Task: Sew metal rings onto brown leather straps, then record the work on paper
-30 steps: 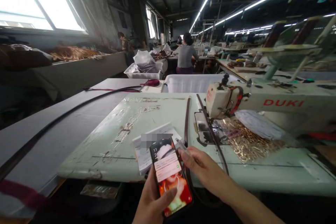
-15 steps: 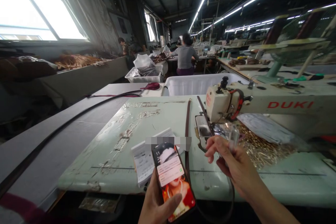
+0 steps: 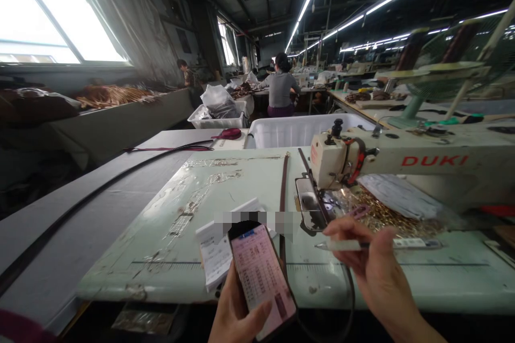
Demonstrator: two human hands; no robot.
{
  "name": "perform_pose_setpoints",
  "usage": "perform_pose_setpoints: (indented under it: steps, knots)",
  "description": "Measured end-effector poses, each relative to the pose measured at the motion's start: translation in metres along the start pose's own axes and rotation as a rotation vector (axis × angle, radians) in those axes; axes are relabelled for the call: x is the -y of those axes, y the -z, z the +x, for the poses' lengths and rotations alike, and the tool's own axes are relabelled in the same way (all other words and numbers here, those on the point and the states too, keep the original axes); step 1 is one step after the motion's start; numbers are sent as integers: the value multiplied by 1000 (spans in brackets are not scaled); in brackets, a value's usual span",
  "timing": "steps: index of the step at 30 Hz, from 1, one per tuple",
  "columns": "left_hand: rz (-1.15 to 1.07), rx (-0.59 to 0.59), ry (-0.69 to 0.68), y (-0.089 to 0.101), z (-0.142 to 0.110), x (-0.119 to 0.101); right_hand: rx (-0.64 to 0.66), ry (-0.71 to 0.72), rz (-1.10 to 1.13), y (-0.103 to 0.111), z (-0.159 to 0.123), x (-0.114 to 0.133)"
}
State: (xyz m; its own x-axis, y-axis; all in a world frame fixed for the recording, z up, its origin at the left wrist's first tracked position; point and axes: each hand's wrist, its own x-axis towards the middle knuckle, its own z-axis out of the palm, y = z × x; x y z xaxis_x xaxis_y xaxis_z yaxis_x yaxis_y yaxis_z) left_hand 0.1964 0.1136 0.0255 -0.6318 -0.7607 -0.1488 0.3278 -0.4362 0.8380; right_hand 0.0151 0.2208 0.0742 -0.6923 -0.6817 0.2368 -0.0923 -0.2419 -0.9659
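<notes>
My left hand (image 3: 237, 305) is wrapped round a smartphone (image 3: 263, 278), its thumb lying over the lower screen. The lit screen shows a pinkish page with rows of marks too small to read. Between the thumb and fingers of my right hand (image 3: 374, 268) is a pen (image 3: 416, 244), lying nearly level with its tip to the left. White paper slips (image 3: 215, 252) with writing lie on the green sewing table (image 3: 241, 187), partly behind the phone. A narrow dark strap (image 3: 284, 187) runs away from me beside the phone. Part of the paper is blurred out.
A sewing machine (image 3: 386, 158) stands at the right, a second dark strap (image 3: 311, 171) by its needle area. Gold-coloured metal pieces (image 3: 386, 209) lie in plastic under its arm. Behind are a white bin (image 3: 306, 131) and a seated person (image 3: 281, 88). A long dark strip (image 3: 100, 187) crosses the grey table (image 3: 132, 193).
The phone screen has switched from a lock screen with a red picture to the pinkish page. The pen in my right hand has turned from upright to nearly level.
</notes>
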Motion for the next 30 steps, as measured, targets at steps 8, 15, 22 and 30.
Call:
perform_pose_setpoints:
  steps: [8,15,22,30]
  knots:
    - [-210,-23,133,4,-3,-6,97,181,-329,-10,-8,-3]
    - [-337,-42,181,7,-3,-13,409,708,-549,-19,-21,-15]
    - [-450,-20,206,9,-4,-19,524,986,-744,-28,-37,-13]
    - [-440,71,116,18,-5,-10,293,830,-761,-45,-23,-14]
